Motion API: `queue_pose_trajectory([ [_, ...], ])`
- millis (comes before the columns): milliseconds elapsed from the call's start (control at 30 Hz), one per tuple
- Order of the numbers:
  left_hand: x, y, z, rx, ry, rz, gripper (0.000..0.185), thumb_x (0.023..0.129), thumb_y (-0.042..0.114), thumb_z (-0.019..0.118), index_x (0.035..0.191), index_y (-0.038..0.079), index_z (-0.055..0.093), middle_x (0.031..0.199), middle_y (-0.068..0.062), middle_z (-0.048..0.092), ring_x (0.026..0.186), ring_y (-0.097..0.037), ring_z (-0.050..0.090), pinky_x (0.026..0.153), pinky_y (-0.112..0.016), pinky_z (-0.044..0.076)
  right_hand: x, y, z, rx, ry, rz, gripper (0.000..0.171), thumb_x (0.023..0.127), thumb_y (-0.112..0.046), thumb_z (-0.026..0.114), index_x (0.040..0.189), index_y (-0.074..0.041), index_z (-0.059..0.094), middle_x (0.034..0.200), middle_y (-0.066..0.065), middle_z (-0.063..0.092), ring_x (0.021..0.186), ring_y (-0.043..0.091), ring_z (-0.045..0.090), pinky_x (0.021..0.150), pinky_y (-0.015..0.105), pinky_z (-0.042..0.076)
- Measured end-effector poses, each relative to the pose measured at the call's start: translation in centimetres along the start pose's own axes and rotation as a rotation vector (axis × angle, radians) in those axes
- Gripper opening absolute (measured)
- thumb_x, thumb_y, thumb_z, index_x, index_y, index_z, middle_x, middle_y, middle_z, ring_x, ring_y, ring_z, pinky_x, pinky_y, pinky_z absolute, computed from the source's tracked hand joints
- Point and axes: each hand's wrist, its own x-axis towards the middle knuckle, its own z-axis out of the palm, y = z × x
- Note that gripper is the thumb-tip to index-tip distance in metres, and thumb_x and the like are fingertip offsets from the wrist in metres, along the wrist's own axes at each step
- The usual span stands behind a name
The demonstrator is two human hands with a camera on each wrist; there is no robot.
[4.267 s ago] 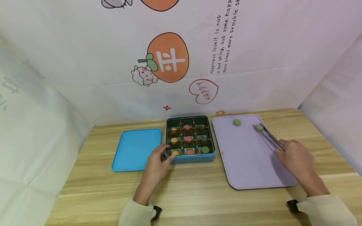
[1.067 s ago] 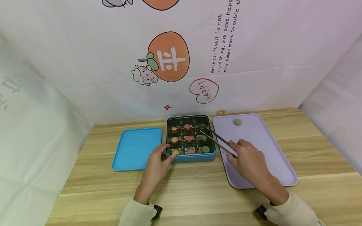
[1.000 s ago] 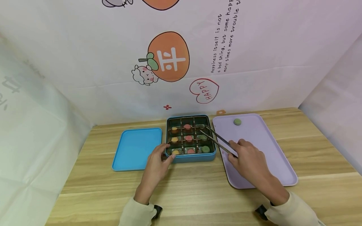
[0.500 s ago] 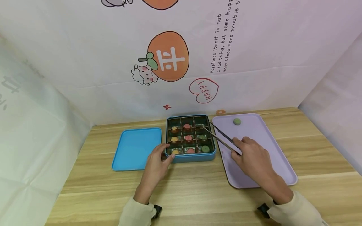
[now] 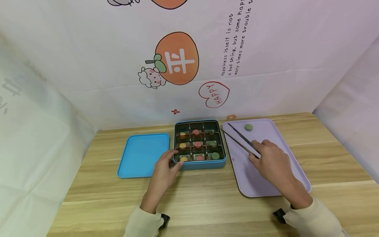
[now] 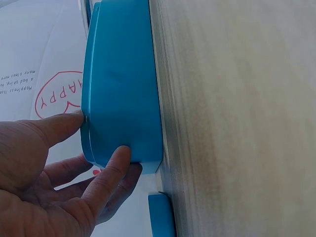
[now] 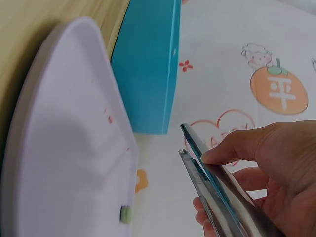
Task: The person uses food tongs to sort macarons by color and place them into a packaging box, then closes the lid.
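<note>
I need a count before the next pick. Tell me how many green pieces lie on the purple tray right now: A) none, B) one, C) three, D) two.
B: a single green piece lies near the far end of the purple tray; the tongs in the right hand carry nothing, and the other green pieces sit in the box.

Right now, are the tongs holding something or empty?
Empty: the tongs in the right hand have nothing between their tips, above the purple tray.
</note>
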Motion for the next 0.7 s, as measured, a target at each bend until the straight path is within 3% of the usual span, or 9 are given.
queue_pose_trajectory([
  [333,0.1,0.0,0.0,-0.003,0.000,0.004,0.044,0.099,0.018,0.075,0.139,0.002,0.065,0.154,-0.025,0.053,0.115,-0.035,0.067,0.092,-0.052,0.057,1.0,3.1,0.7,-0.006,-0.067,0.064,0.042,0.090,-0.012,0.072,0.125,0.010,0.069,0.095,0.032,0.067,0.064,0.032,0.057,0.048,0.047,0.047],
  [467,0.1,0.0,0.0,-0.004,-0.002,0.004,0.044,0.099,0.018,0.075,0.139,0.001,0.065,0.154,-0.025,0.053,0.115,-0.034,0.066,0.091,-0.051,0.057,1.3,4.4,0.9,-0.016,-0.112,0.126,0.044,0.091,-0.016,0.070,0.128,0.008,0.067,0.098,0.033,0.066,0.069,0.039,0.061,0.048,0.052,0.046],
  [700,0.0,0.0,-0.1,-0.006,0.000,0.008,0.044,0.099,0.017,0.074,0.139,0.001,0.065,0.153,-0.025,0.053,0.114,-0.034,0.066,0.092,-0.052,0.056,1.8,5.9,1.3,-0.023,-0.113,0.165,0.044,0.090,-0.018,0.071,0.127,0.006,0.067,0.100,0.036,0.065,0.077,0.050,0.065,0.051,0.059,0.047],
])
